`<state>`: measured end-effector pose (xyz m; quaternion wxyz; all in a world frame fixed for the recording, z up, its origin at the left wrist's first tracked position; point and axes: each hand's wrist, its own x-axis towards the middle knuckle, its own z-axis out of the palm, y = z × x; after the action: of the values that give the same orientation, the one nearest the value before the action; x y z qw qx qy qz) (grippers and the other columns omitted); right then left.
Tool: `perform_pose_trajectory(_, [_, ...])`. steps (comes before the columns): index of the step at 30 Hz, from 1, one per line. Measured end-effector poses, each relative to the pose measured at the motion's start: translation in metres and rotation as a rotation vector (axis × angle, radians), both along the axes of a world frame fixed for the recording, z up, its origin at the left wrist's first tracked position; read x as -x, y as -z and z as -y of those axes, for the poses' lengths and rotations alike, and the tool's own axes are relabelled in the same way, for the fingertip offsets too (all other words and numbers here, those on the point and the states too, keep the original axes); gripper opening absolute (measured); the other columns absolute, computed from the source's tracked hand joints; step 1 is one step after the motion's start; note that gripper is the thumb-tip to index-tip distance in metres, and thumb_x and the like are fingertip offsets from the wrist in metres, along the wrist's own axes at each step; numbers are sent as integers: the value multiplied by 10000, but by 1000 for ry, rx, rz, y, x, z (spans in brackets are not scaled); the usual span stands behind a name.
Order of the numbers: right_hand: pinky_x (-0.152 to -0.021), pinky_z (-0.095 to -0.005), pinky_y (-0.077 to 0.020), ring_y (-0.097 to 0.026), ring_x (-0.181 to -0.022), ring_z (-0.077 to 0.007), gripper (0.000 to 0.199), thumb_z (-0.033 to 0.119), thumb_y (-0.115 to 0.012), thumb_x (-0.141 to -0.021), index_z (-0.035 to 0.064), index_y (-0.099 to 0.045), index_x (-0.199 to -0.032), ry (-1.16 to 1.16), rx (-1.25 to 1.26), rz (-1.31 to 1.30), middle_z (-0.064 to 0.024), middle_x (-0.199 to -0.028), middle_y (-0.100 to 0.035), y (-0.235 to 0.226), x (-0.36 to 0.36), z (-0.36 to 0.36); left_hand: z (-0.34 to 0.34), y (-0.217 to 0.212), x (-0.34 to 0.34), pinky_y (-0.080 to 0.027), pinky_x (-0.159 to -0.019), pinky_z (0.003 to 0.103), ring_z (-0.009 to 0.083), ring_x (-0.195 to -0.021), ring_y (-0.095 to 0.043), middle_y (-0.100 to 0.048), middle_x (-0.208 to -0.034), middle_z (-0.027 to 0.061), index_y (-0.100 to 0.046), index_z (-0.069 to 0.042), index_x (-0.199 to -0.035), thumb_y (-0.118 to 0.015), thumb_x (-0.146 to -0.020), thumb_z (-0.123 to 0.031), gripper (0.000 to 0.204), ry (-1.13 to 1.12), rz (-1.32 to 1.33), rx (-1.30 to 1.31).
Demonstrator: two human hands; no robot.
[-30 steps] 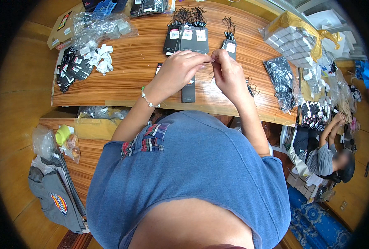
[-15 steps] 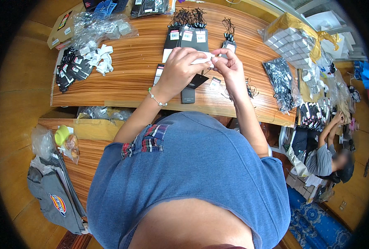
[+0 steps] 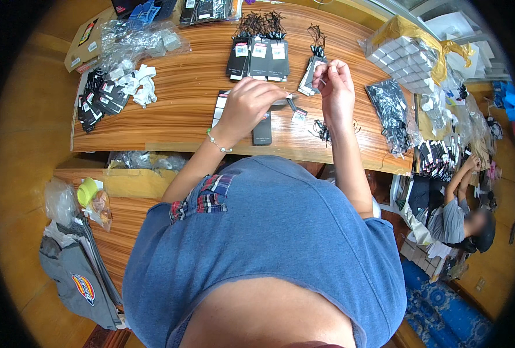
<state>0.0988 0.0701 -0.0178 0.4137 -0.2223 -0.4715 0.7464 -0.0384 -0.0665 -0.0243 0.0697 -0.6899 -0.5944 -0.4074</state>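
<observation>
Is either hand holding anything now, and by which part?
The left hand pinches a dark hang tag by its edge. Whether the right hand holds anything cannot be told.

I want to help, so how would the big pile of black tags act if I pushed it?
The black tags are probably light and fairly stiff, since they look like flat cards. Their strings seem floppy, being thin and bunched. Pushed, the black tags might slide apart, since they overlap.
</observation>
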Motion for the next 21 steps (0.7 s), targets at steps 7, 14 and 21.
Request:
perform_pose_trajectory(7, [-597,-279,-382,-431,-633,-158,83,152,-419,-909,84,-456,-938,-479,465,-465,-51,-701,-464,11,-3,-11,0,4,6,-464,-679,244,121,-748,-592,-610,-800,53,-560,-14,-879,-536,-809,-25,75,147,728,204])
perform_pose_trajectory(14, [-622,-261,-379,-397,-654,-124,83,128,-429,-899,61,-456,-941,-530,712,-701,-25,-727,-417,12,5,0,-3,4,4,-448,-778,248,110,-860,-560,-576,-899,47,-500,-2,-912,-634,-783,-126,223,300,1024,277])
perform_pose_trajectory(21, [-644,-268,-392,-410,-666,-127,83,129,-413,-907,57,-450,-930,-479,806,-786,-26,-735,-423,6,4,7,-10,2,-14,-481,-762,292,178,-891,-579,-565,-918,97,-423,-43,-879,-740,-675,-153,392,147,735,90])
